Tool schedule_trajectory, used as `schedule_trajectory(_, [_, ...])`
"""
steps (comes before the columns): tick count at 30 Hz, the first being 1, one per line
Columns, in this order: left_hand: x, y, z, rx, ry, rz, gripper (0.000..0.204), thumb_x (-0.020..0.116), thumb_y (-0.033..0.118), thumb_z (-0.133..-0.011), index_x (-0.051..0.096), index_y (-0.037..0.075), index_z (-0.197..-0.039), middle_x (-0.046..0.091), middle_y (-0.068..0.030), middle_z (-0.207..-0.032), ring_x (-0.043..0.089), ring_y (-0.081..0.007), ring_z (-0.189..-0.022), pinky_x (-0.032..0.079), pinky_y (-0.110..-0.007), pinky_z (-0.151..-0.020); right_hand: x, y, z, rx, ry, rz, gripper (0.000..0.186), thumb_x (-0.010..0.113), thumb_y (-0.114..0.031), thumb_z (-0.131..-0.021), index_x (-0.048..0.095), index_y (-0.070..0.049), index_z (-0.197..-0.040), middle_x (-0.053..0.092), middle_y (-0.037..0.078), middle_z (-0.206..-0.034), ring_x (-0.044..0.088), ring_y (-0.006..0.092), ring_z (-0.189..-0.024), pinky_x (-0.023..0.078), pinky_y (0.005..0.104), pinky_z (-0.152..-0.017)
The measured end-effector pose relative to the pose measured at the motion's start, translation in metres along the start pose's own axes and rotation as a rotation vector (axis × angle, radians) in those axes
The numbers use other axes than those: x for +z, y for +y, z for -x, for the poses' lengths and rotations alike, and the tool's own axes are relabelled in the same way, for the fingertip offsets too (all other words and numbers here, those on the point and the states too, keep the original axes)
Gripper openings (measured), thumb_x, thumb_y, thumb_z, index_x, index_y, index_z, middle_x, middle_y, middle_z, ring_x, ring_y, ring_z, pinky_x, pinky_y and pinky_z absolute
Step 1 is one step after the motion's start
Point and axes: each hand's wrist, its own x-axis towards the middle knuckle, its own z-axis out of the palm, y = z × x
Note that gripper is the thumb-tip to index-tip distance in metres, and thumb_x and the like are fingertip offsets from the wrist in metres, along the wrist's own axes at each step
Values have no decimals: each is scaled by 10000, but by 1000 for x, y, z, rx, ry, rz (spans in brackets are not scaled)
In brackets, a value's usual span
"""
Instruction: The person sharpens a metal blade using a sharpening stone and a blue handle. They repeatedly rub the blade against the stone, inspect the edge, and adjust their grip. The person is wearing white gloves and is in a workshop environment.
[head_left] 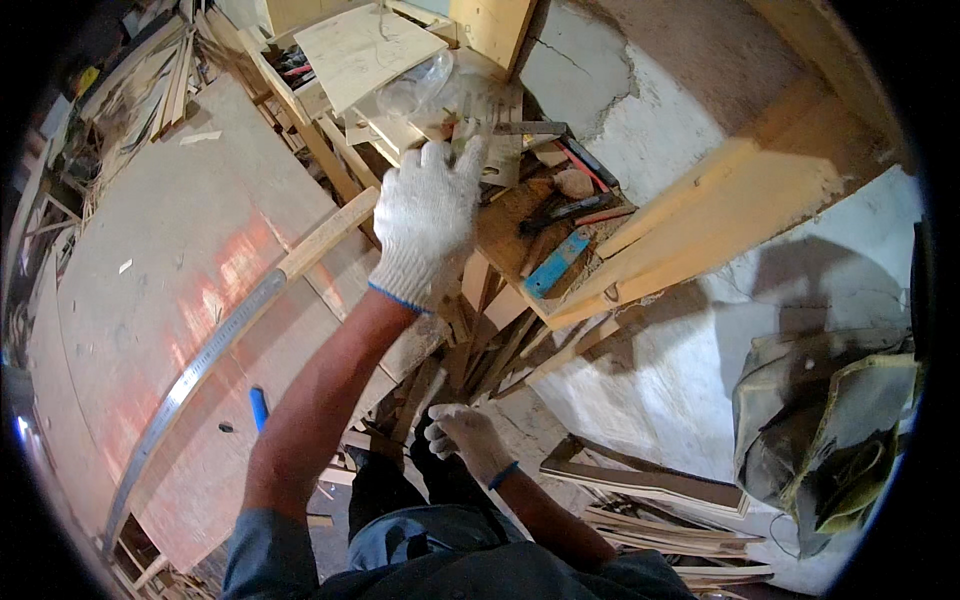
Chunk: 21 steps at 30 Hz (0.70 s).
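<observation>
In the head view, a clear plastic container point(415, 88) is seen beside a pale board point(360, 50), just beyond the left hand point(428, 222); it is judged light, thin and slippery, best held by its edge. The left fingers are half curled, those of the right hand point(468, 440) loosely bent; whether anything is gripped cannot be told.

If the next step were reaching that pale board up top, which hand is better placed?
Probably the left hand: it is stretched out close to the pale board, while the right hand is back by the legs.
</observation>
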Motion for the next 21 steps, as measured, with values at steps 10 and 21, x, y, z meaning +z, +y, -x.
schedule_trajectory(10, [-3,-36,-29,33,152,55,265,634,207,-897,579,45,-1099,615,-192,-1044,621,-397,-948,519,-481,-817,-12,-14,-12,31,-33,16,344,591,-290,-980,621,-14,-1184,691,77,-883,655,150,-700,544,289,-628])
schedule_trajectory(21, [-14,-43,-18,155,113,-162,277,618,211,-877,667,102,-1126,579,-121,-1083,600,-303,-987,516,-404,-800,-17,0,-18,-3,-61,83,347,545,-245,-996,605,19,-1214,691,87,-894,657,147,-706,546,295,-631])
